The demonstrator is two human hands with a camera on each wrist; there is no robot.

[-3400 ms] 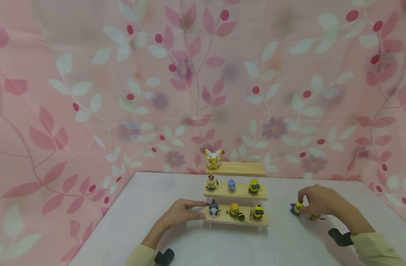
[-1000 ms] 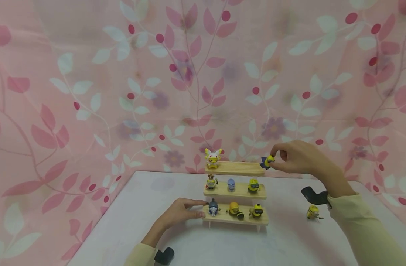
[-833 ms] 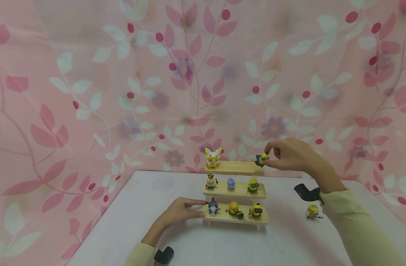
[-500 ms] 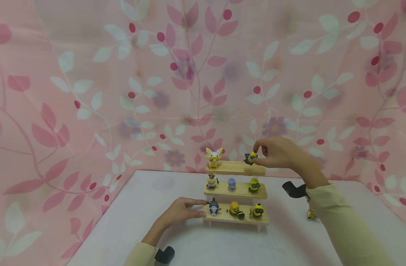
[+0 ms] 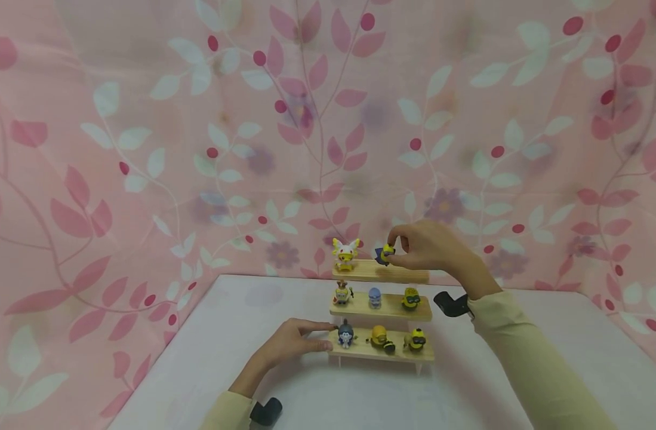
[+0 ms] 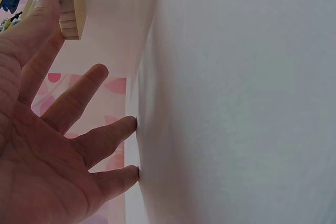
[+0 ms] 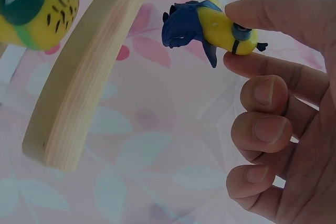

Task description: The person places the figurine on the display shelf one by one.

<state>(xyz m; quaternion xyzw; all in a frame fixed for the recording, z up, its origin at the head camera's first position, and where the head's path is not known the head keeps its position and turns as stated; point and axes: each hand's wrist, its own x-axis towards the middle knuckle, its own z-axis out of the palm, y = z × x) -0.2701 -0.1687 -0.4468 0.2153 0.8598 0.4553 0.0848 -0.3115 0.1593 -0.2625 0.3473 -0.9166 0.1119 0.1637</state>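
Observation:
My right hand (image 5: 432, 246) pinches a yellow minion figurine (image 7: 218, 27) with a dark blue cape between thumb and index finger. It is tilted, just above the top step of a three-tier wooden display stand (image 5: 408, 272); whether it touches the board cannot be told. Left of it on that step sits a yellow figurine (image 5: 345, 255) in a white winged hood. My left hand (image 5: 290, 346) holds the left end of the bottom step between thumb and index finger. In the left wrist view its other fingers spread out straight, two fingertips touching the white surface.
The middle step carries a crowned figurine (image 5: 341, 294), a blue figurine (image 5: 374, 298) and a goggled yellow one (image 5: 410, 298). On the bottom step are a grey-haired figurine (image 5: 345, 335) and two minions. Behind the white table (image 5: 199, 334) hangs a pink floral cloth (image 5: 306, 149).
My right hand lifted the caped minion from the table at right and carried it leftward along the top step. My forearm now hides the minion left on the table. My left hand stayed put.

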